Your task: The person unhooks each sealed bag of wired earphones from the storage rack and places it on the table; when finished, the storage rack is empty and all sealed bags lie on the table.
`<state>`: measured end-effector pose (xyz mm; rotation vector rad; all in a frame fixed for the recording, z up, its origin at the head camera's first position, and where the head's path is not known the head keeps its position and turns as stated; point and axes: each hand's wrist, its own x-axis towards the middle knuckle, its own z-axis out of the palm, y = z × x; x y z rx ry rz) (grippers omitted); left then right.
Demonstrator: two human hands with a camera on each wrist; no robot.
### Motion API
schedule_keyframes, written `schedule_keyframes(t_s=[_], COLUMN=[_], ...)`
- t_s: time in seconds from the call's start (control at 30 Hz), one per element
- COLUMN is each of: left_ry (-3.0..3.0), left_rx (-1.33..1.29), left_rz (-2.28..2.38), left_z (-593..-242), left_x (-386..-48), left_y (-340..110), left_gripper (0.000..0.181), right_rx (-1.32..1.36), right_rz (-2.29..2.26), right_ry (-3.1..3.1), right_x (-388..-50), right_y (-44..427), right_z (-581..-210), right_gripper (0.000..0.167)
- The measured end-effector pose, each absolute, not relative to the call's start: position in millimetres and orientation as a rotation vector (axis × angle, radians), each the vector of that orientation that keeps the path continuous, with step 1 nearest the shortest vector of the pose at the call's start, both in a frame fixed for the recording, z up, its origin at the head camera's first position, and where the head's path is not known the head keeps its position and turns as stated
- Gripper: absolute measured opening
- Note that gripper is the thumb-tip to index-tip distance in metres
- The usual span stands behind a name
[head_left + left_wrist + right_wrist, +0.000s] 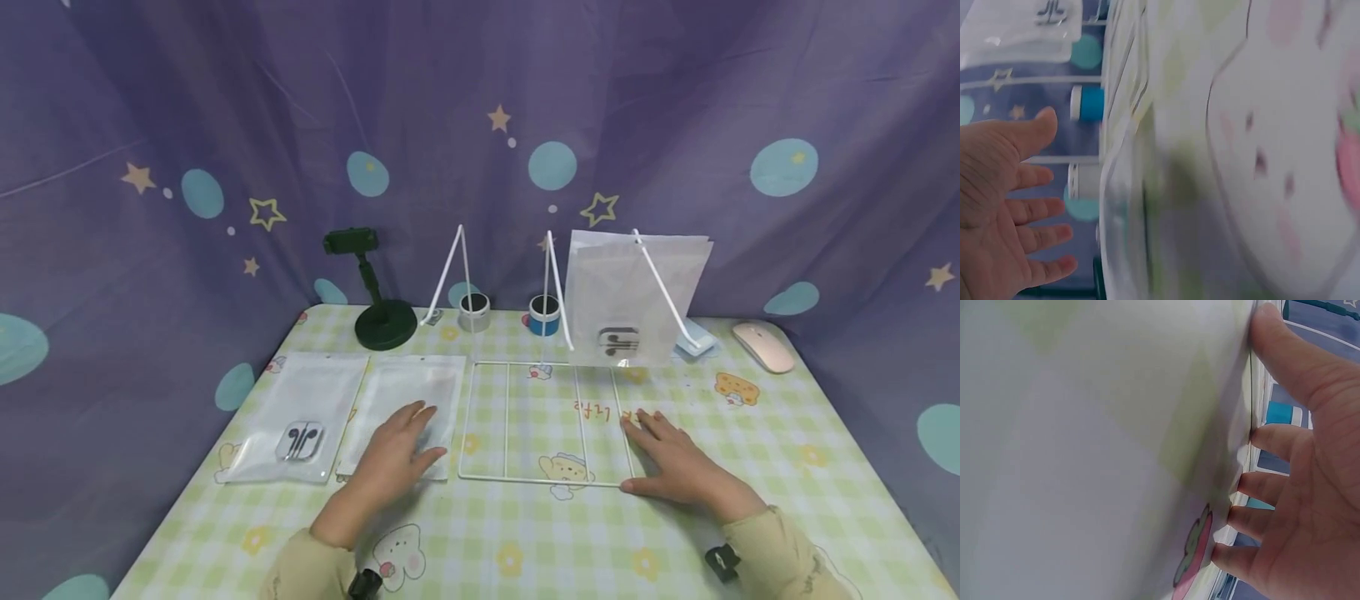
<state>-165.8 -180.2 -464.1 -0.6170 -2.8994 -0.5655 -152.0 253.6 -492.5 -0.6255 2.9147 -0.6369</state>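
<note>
My left hand (393,454) hovers over the second clear pouch (420,379), fingers loosely extended; a gap shows under it in the left wrist view. To its left lies another pouch (341,387) with white earphones in a case (301,441). Between the hands stands a white wire rack (540,481) with upright arms. From its right arm hangs a stack of pouches (637,283), the front one showing earphones. My right hand (671,462) rests its spread fingertips on the tablecloth beside the rack, thumb at the front right corner. Neither hand holds anything.
Behind the rack are a white-rimmed grey cup (474,314) and a blue cup (543,317). A dark green stand (384,325) is at the back left. A light blue packet (697,340) and a pink mouse (763,347) lie at the back right, before a purple curtain (450,92).
</note>
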Motion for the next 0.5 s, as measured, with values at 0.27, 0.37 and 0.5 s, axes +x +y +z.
schedule_keyframes(t_s=[0.27, 0.37, 0.5], left_ry=[-3.013, -3.019, -3.049], left_rx=[-0.774, -0.794, -0.806], left_rz=[-0.508, -0.502, -0.512], left_z=[-474.9, -478.2, -482.3], left_x=[-168.9, -171.9, -174.7], left_y=[-149.2, -144.2, -140.9], left_gripper=[0.074, 0.075, 0.077], right_rx=[-0.627, -0.628, -0.630], right_rz=[-0.640, -0.637, -0.630], right_ry=[2.916, 2.917, 2.920], right_x=[-151.6, -151.8, -153.0], right_y=[253.2, 253.6, 254.5], right_z=[-493.1, -492.9, -493.0], right_gripper=[0.096, 0.097, 0.097])
